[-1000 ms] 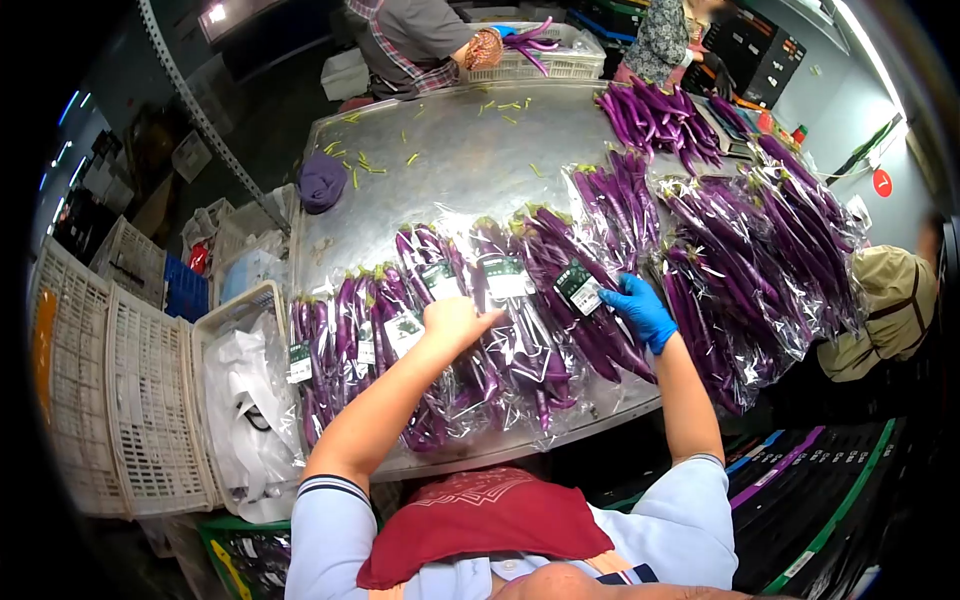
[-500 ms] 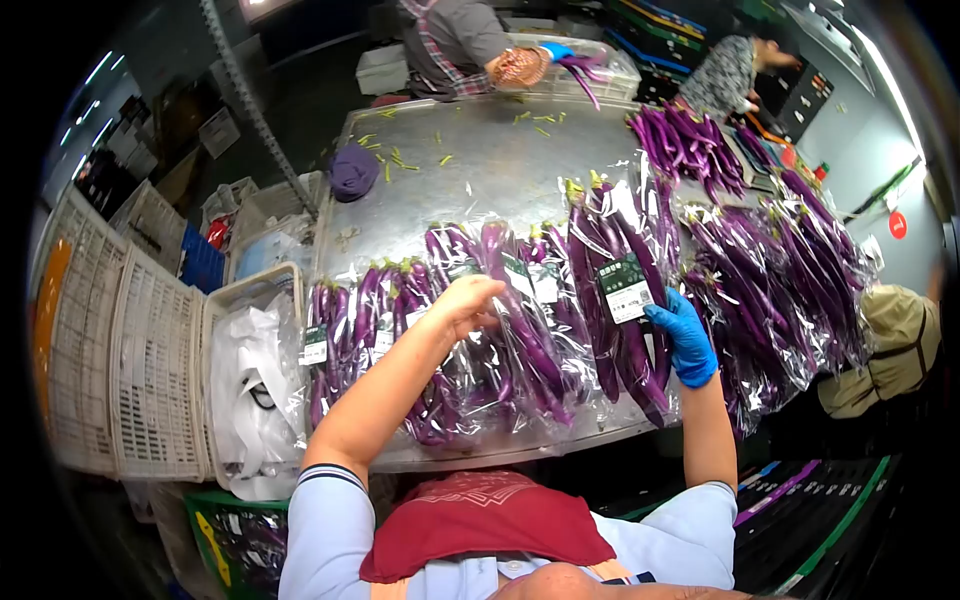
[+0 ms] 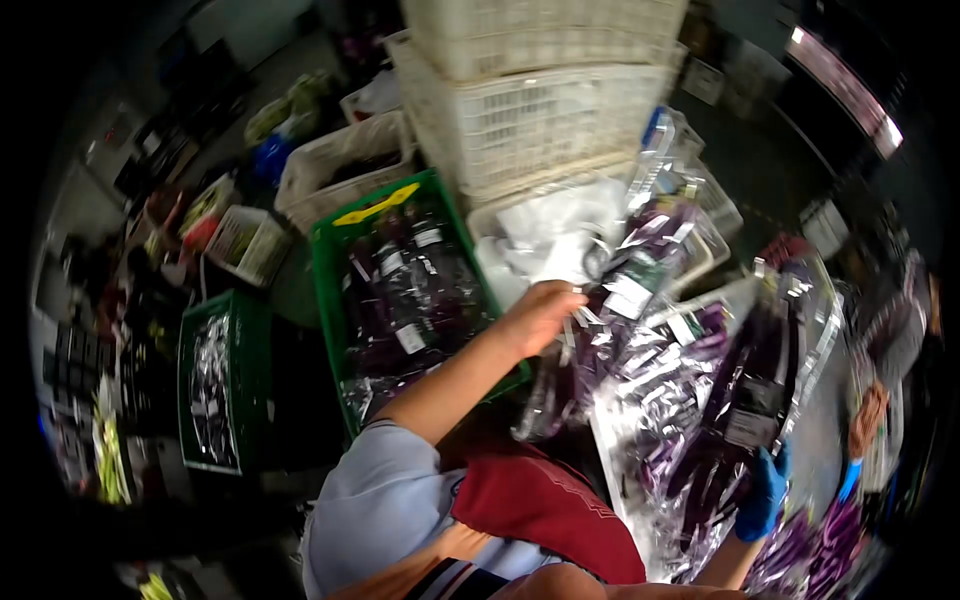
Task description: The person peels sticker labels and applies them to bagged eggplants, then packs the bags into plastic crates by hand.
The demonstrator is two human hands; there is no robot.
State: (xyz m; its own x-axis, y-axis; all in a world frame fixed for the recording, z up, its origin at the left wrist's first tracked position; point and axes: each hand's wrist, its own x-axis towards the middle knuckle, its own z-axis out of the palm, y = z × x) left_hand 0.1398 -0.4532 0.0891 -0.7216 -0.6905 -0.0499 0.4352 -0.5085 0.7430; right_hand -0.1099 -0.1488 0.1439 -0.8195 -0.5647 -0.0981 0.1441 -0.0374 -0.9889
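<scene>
Metal tabletop [image 3: 822, 435] lies under the gloved right hand [image 3: 763, 492], its fingers closed on a labelled eggplant bag [image 3: 755, 395], while the bare left hand [image 3: 543, 316] pinches a second eggplant bag [image 3: 630, 295] between a green crate [image 3: 325, 300] and other bagged eggplants [image 3: 665, 405], near stacked white crates [image 3: 560, 125].

The scene is dim, fading to black around a curved, distorted edge. 1 bright panel [image 3: 846, 88] glows at upper right. White glare streaks the plastic bags [image 3: 660, 375], shadow darkens the nearer green crate [image 3: 325, 300], and blur softens the stacked white crates [image 3: 560, 125].
</scene>
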